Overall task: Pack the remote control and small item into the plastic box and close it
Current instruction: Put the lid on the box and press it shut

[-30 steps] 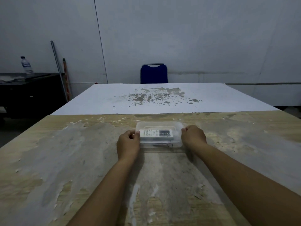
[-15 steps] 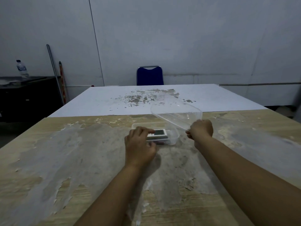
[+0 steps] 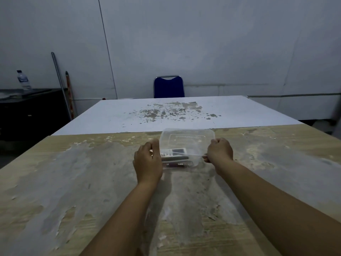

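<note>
A clear plastic box (image 3: 194,163) sits on the worn wooden table (image 3: 73,182). Inside it lies a white remote control (image 3: 175,151) with a dark screen. A small dark reddish item (image 3: 174,165) rests along the box's near wall. The transparent lid (image 3: 186,138) hovers tilted over the box, not pressed down. My right hand (image 3: 219,151) pinches the lid's near right corner. My left hand (image 3: 147,161) curls around the lid's left edge beside the box and hides the remote's left end.
A white board (image 3: 239,111) with peeled patches covers the far half of the table. Behind it stands a blue chair (image 3: 168,87). At far left, a dark cabinet (image 3: 33,111) carries a water bottle (image 3: 23,81), and poles (image 3: 59,80) lean on the wall.
The lid, raised to the right by my right hand half a second ago, is now back over the box. My left hand moved from the remote to the lid's left edge.
</note>
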